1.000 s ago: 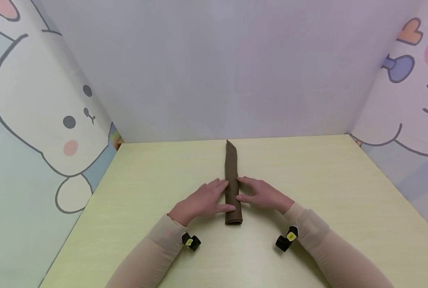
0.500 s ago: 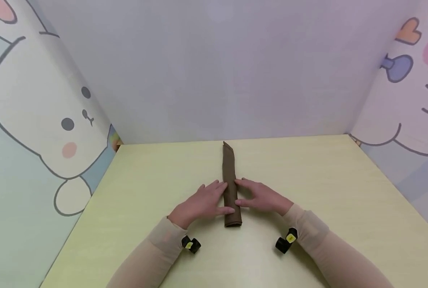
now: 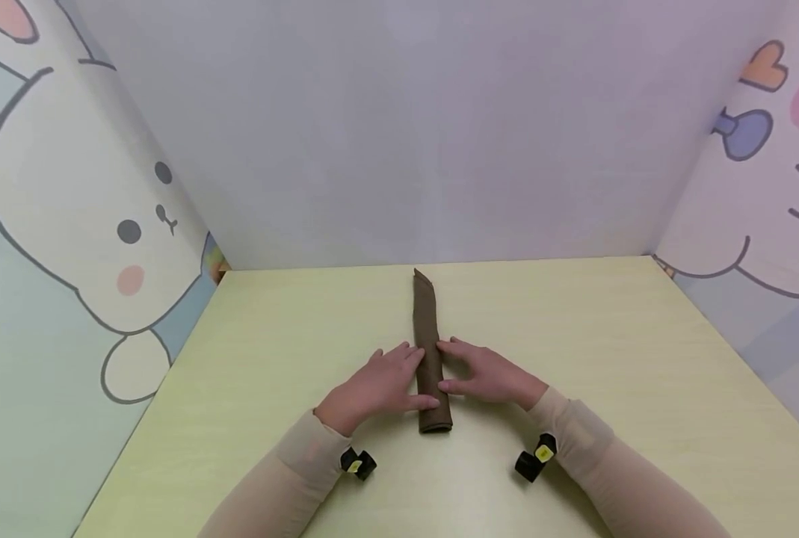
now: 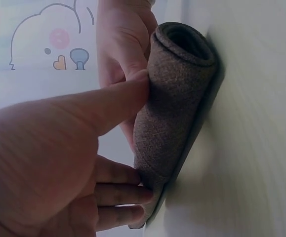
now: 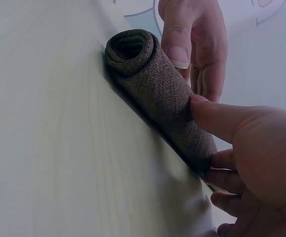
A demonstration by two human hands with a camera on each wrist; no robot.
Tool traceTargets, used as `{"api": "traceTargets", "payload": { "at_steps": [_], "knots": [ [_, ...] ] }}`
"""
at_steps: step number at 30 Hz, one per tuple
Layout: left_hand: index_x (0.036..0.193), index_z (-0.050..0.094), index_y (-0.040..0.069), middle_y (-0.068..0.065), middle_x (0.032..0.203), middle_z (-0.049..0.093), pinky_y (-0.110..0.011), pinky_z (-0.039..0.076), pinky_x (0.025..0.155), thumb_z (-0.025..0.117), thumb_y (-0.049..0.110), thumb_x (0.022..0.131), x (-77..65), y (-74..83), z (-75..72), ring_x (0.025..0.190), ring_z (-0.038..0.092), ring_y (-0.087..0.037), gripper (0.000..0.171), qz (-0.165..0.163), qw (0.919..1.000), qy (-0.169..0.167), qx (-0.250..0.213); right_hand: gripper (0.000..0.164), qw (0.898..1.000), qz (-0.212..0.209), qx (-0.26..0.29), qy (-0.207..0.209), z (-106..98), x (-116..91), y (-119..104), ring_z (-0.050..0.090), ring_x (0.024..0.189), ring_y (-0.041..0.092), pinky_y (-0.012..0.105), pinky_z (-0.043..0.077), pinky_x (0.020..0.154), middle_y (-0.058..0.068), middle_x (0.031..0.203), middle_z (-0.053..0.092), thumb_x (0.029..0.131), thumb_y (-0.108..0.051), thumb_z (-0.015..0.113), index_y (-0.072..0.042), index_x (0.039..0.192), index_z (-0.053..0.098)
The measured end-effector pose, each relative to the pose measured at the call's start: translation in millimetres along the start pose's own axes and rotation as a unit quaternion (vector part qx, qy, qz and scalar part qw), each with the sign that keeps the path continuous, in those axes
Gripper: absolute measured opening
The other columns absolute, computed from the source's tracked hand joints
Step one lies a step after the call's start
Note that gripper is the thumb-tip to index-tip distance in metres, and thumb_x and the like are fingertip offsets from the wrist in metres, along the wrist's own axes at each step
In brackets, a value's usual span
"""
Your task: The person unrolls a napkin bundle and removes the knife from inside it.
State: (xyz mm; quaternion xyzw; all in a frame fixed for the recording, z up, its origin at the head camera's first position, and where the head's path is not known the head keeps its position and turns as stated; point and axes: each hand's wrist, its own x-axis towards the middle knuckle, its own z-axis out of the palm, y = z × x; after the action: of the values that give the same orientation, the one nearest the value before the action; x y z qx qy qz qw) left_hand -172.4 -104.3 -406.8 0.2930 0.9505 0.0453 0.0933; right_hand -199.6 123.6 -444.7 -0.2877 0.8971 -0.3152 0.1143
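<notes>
A brown woven cloth (image 3: 427, 314), rolled into a narrow tube, lies lengthwise on the table in the head view, its near end showing a spiral of layers. From the left, my left hand (image 3: 379, 385) lays its thumb across the top of the roll near that end, fingertips against the left side. My right hand (image 3: 489, 373) touches the right side with thumb and fingertips spread apart. In the left wrist view the rolled cloth (image 4: 167, 108) has a hollow middle. The right wrist view shows the same cloth (image 5: 160, 89) with my right fingers (image 5: 224, 177) along its side.
The pale wood-grain table (image 3: 574, 321) extends around the roll on both sides. A plain light wall (image 3: 399, 134) rises at its back edge, and cartoon-printed panels (image 3: 56, 224) stand at the sides. Both wrists wear small black cameras (image 3: 359, 464).
The rolled cloth's far end has swung slightly left, and its near end sits a little lower in the head view. Both hands have shifted slightly toward me, still touching it.
</notes>
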Motion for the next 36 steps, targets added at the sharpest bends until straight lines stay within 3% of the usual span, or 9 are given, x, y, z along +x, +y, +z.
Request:
{"api": "traceTargets", "payload": {
  "at_steps": [20, 27, 31, 36],
  "knots": [
    [0.145, 0.040, 0.000, -0.014, 0.143, 0.045, -0.050, 0.037, 0.104, 0.054, 0.066, 0.087, -5.8, 6.2, 4.9, 0.137, 0.036, -0.028, 0.089, 0.009, 0.9995, 0.007, 0.030, 0.078, 1.000, -0.008, -0.004, 0.000, 6.5, -5.4, -1.5, 0.028, 0.142, 0.026, 0.045, 0.034, 0.107, 0.007, 0.151, 0.037, 0.087, -0.053, 0.065, -0.013, 0.149, 0.039],
    [0.148, 0.034, 0.002, -0.013, 0.149, 0.038, -0.052, 0.033, 0.107, 0.052, 0.068, 0.087, -3.7, 1.5, 4.3, 0.140, 0.031, -0.028, 0.092, 0.005, 0.9998, -0.012, 0.014, 0.076, 1.000, -0.018, -0.008, -0.004, 4.1, -3.6, -2.5, 0.027, 0.142, 0.026, 0.044, 0.033, 0.109, 0.004, 0.151, 0.038, 0.088, -0.050, 0.065, -0.011, 0.148, 0.039],
    [0.149, 0.033, 0.003, -0.012, 0.151, 0.034, -0.052, 0.033, 0.106, 0.057, 0.067, 0.085, -1.7, -3.3, 1.1, 0.140, 0.031, -0.026, 0.094, 0.014, 0.9999, 0.001, -0.005, 0.072, 0.999, -0.041, -0.016, 0.016, -0.8, -3.9, -2.6, 0.037, 0.137, 0.021, 0.041, 0.035, 0.107, 0.002, 0.146, 0.046, 0.088, -0.047, 0.067, -0.011, 0.145, 0.045],
    [0.150, 0.031, 0.005, -0.012, 0.155, 0.027, -0.052, 0.032, 0.107, 0.060, 0.069, 0.080, -0.8, -7.5, -1.5, 0.141, 0.028, -0.025, 0.100, 0.040, 0.9984, 0.026, -0.031, 0.059, 0.998, -0.054, 0.004, 0.034, -7.7, -13.2, -1.0, 0.056, 0.119, 0.014, 0.038, 0.045, 0.098, 0.000, 0.129, 0.061, 0.086, -0.043, 0.071, -0.012, 0.135, 0.057]
  ]
}}
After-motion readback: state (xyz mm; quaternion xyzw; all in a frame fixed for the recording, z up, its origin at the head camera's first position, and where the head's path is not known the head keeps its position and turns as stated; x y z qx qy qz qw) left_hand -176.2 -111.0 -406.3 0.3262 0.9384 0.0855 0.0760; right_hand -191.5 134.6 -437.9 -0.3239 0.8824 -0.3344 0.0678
